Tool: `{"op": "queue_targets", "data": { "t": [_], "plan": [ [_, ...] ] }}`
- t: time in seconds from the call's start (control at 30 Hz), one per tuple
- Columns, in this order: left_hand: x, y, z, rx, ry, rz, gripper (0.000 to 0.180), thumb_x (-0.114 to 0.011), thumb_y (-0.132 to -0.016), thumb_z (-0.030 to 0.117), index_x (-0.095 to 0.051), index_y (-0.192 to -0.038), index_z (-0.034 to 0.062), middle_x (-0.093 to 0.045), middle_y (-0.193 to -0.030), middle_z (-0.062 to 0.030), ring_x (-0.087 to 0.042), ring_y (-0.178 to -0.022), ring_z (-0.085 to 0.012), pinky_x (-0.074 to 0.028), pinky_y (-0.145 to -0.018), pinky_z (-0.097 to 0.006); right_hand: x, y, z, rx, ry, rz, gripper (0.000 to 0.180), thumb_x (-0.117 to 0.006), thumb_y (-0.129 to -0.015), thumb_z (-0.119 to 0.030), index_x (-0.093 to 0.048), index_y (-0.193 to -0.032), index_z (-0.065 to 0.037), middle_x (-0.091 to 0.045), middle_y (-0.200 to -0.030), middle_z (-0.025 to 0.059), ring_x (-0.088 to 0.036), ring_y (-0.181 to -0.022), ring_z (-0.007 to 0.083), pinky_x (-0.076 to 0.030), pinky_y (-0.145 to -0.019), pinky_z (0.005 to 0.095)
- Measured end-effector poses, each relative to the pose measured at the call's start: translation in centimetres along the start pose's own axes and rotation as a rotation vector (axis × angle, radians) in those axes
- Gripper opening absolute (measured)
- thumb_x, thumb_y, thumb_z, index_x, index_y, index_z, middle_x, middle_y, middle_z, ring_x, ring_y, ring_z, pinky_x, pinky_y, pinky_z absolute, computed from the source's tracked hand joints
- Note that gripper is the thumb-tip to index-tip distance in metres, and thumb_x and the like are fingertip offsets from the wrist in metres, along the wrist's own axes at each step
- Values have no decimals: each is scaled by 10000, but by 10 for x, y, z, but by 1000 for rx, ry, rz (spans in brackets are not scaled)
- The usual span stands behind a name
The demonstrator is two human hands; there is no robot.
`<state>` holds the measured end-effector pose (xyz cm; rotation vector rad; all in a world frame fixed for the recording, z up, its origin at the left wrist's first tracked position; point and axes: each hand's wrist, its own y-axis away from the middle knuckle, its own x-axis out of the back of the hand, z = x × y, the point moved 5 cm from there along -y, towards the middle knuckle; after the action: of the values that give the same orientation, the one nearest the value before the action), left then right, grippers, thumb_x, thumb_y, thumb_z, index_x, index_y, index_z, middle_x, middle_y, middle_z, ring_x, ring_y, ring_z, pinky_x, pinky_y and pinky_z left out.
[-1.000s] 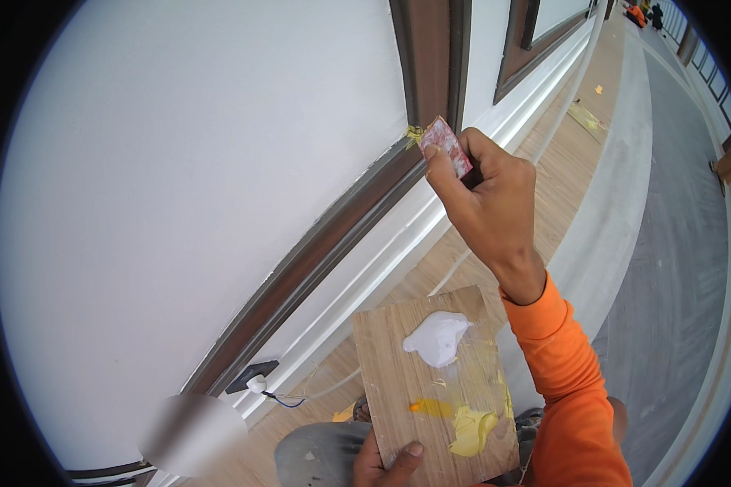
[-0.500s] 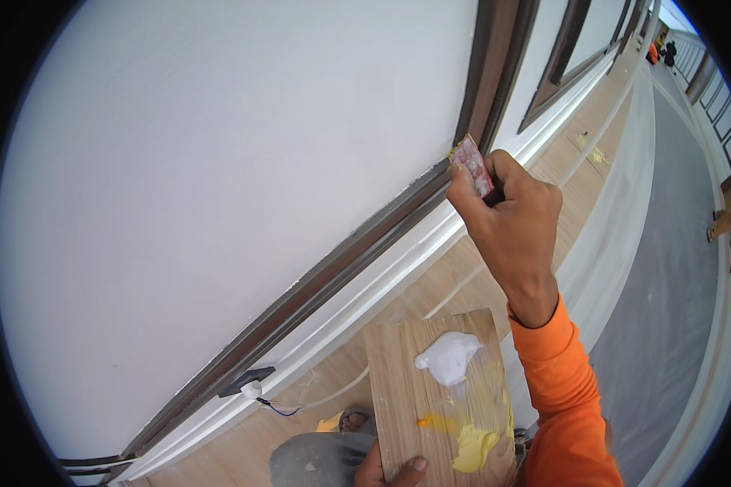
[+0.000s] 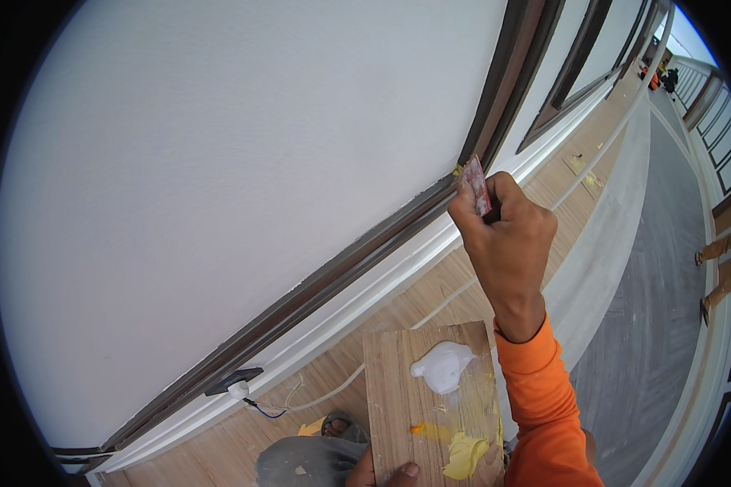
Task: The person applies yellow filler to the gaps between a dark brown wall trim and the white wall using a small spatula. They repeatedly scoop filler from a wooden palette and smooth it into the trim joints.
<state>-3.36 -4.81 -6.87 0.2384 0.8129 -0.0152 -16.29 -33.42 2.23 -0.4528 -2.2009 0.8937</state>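
Observation:
Pinched between the thumb and fingers of my right hand (image 3: 512, 231) is a small flat spreader (image 3: 476, 187), reddish and smeared with white. Its tip meets the inner corner of the dark brown wall moulding (image 3: 365, 239), where a bit of yellow paste (image 3: 458, 171) shows. At the bottom, my left hand (image 3: 386, 472) grips the near edge of a wooden board (image 3: 390, 398), thumb on top and the other fingers mostly hidden beneath. A white paste blob (image 3: 444, 367) and a yellow paste patch (image 3: 464, 454) lie on the board, with an orange smear beside the yellow.
White wall panel (image 3: 244, 162) fills the left. A dark outlet plate (image 3: 234, 381) with loose wires sits low on the white baseboard. A pale hose (image 3: 447, 302) runs along the wood floor. At right are another person's legs (image 3: 719, 246); people crouch far off.
The camera view has shifted a little, so the moulding corner appears lower and further right. My right hand keeps the spreader at the corner, now tilted more upright. More of the other person's legs shows.

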Motion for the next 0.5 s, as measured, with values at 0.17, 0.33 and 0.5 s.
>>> {"op": "queue_targets", "data": {
  "t": [0.17,0.33,0.5],
  "plan": [
    [-5,2,7,55,-8,35,532,-558,-1079,207,-383,-1549,29,-579,-1412,-89,-569,-1230,-189,-465,-1006,-348,13,4,12,-138,-140,19,227,-754,-869,-105,-600,-733,-7,-500,-507,30,-449,-438,90,-366,-440,269],
    [-11,5,3,13,28,125,522,-567,-1075,201,-401,-1540,31,-585,-1394,-88,-582,-1194,-187,-479,-975,-342,10,9,47,-414,-699,-56,260,-733,-955,-211,-618,-788,-49,-532,-562,-31,-474,-474,57,-348,-460,222],
    [-1,15,-1,61,-5,102,537,-580,-1065,190,-396,-1543,31,-588,-1373,-94,-590,-1168,-184,-490,-957,-342,-7,26,76,-570,-1106,-218,279,-627,-1045,-332,-621,-942,-73,-536,-629,-18,-518,-490,76,-354,-439,221]
  ]
}}
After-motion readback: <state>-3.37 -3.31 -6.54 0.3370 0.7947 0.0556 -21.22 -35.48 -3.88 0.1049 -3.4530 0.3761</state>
